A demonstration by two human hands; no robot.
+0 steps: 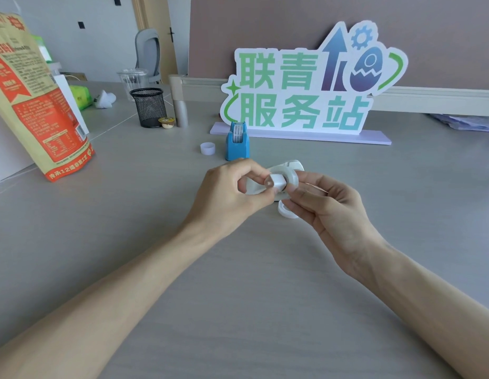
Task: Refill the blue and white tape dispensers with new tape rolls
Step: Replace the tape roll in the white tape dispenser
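Observation:
The blue tape dispenser stands upright on the grey desk with a tape roll seated in its top. Nearer to me, both hands meet over the white tape dispenser, which lies just behind them. My left hand pinches a small white piece at its fingertips. My right hand holds a white tape roll against that piece. Below the hands a second white ring rests on the desk, partly hidden. A small empty white core sits left of the blue dispenser.
A big sign on a lilac base stands behind the dispensers. At the left is a tall orange and tan bag. A black mesh pen cup, a small yellow cup and a clear plastic cup sit at the back left.

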